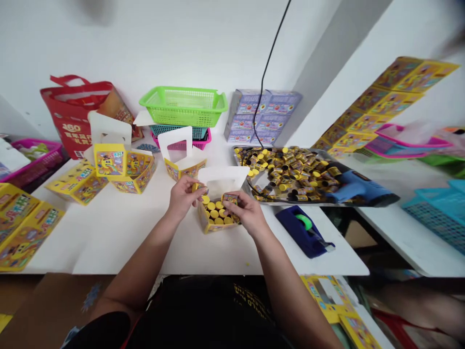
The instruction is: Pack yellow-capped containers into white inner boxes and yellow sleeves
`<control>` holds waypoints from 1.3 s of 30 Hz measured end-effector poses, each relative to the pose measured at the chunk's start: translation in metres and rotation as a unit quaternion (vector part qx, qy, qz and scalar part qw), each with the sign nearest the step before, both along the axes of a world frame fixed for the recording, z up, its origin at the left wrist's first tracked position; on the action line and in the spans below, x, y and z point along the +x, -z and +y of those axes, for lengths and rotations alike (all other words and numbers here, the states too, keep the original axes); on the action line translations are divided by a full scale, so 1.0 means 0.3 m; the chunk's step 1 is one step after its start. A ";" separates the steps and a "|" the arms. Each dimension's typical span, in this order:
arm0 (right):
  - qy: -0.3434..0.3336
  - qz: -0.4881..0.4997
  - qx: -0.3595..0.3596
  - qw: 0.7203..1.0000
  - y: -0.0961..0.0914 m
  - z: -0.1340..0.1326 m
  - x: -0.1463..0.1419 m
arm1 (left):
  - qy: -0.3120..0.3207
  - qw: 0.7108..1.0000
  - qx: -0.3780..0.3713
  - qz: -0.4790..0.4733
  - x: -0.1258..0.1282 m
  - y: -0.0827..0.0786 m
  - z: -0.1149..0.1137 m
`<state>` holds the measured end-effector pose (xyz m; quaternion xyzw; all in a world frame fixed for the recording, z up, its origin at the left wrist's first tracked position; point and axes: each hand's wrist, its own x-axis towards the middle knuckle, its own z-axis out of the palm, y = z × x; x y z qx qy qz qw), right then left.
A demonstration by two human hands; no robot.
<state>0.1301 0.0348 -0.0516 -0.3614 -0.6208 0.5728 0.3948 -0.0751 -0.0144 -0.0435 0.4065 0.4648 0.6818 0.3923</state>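
In front of me an open yellow box (204,219) with a raised white flap holds several small canisters (218,214) standing with yellow lids up. At the box's left rim, my left hand (184,196) is closed on a small yellow-lidded canister (196,186). My right hand (244,209) grips another canister (230,196), with a dark printed side, over the box's right part. Behind the box and to the right, a metal tray (261,180) carries a loose heap of the same canisters.
Open yellow boxes (132,179) stand at the left. A green basket (183,104) and purple boxes (263,116) line the wall. A blue heat-gun-like tool (363,188) lies on the tray's right end. A tape dispenser (303,231) sits near the right edge; yellow boxes (378,104) are stacked behind.
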 end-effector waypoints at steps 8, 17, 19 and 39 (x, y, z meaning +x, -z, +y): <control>-0.053 0.048 -0.059 0.996 -0.067 -0.015 -0.017 | 0.094 0.973 0.059 0.201 0.013 -0.012 -0.051; -0.076 0.013 0.008 0.997 -0.078 0.033 0.002 | 0.149 0.948 0.025 0.280 0.006 -0.046 -0.045; -0.053 0.060 -0.029 0.996 -0.070 0.029 -0.010 | 0.140 0.955 0.012 0.263 0.011 -0.053 -0.042; -0.075 -0.487 0.231 0.839 -0.070 0.124 -0.104 | -0.017 0.962 -0.040 0.269 -0.037 -0.026 -0.048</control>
